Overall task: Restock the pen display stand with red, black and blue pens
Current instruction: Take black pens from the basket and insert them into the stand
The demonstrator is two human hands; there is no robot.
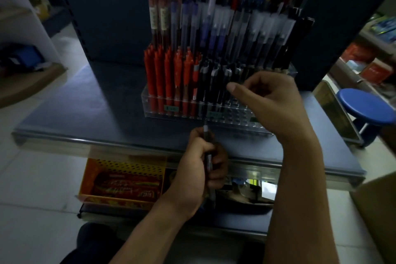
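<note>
Clear acrylic pen display stand (147, 100) stood on a dark shelf (85, 103). Its front row held red pens (167, 79) at the stand's left end and black pens (214, 83) beside them. Empty holes (234, 109) ran on toward its right end.

Left hand (199, 167) sat in front of the stand, below its front wall, fingers wrapped round a dark pen (205, 133). One pen or several: could not tell. The pen's long axis pointed almost straight at the stand, its upper end just short of the front wall, in line with the black pens.

Right hand (272, 103) was over the stand's right part, above the empty holes, fingers curled, thumb aimed at the black pens. Whether it pinched a pen was unclear.

Judgement: the right hand was nearer the holes. The held pen needed to go up and slightly right, to the first free hole beside the black pens.
</note>
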